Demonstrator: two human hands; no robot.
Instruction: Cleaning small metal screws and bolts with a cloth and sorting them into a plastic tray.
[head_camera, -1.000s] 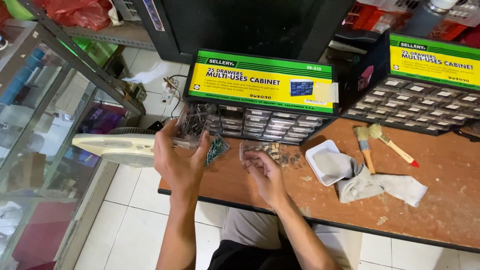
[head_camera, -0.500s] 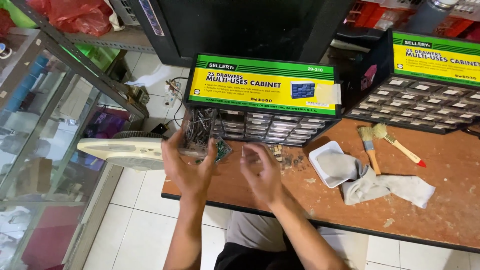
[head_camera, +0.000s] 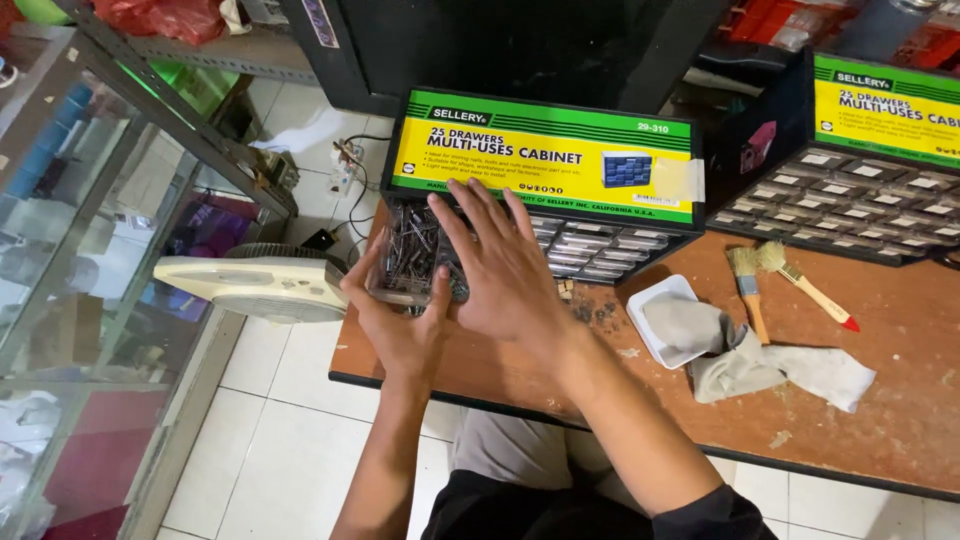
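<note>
Both hands have moved forward since a moment ago, so from my head camera my left hand (head_camera: 395, 325) now cups a clear drawer of screws (head_camera: 415, 255) at the wooden table's (head_camera: 900, 400) left edge, while my right hand (head_camera: 505, 265) lies flat, fingers spread, across it and the drawer cabinet (head_camera: 560, 175).
</note>
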